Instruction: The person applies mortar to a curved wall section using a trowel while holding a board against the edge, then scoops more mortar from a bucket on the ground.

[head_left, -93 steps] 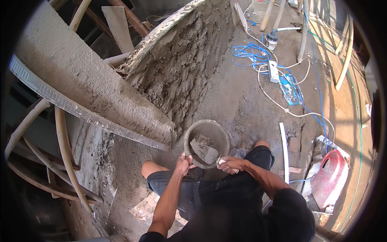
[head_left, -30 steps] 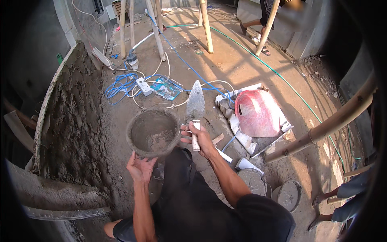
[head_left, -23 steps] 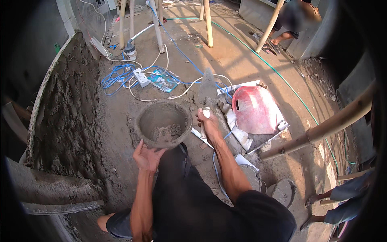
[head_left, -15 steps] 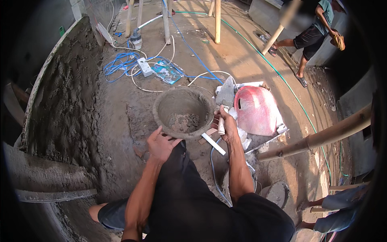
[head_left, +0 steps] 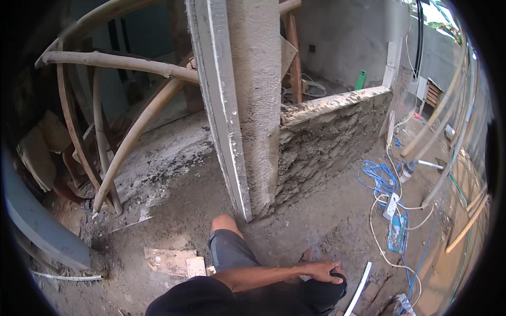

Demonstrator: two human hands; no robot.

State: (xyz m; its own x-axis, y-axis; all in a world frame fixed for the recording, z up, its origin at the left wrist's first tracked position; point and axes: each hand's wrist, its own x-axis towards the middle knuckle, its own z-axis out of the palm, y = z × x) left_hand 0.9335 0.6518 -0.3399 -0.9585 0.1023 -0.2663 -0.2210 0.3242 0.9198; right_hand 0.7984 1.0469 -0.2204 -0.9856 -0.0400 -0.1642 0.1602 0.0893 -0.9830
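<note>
My left arm reaches across my body to the right, and my left hand (head_left: 322, 270) is beside a dark rounded shape (head_left: 343, 284) at the lower edge. Its fingers look curled, but what they hold, if anything, I cannot make out. My right hand is out of view, and the mortar bucket does not show. Just right of my left hand a white strip (head_left: 359, 288) lies on the ground. Ahead stands a rough plastered column (head_left: 257, 105) with a straight pale board (head_left: 221, 100) upright along its left edge.
A low wall (head_left: 329, 142) coated in rough wet mortar runs right from the column. Bamboo poles (head_left: 138, 131) prop the left side, where a person's leg (head_left: 68, 176) shows. Blue cable (head_left: 378, 176) and a white power strip (head_left: 390, 206) lie right. Wood scraps (head_left: 171, 262) lie near my knee.
The view has swung left to the column and low wall. The mortar bucket and my right hand have left the picture. The person walking at the right is out of view.
</note>
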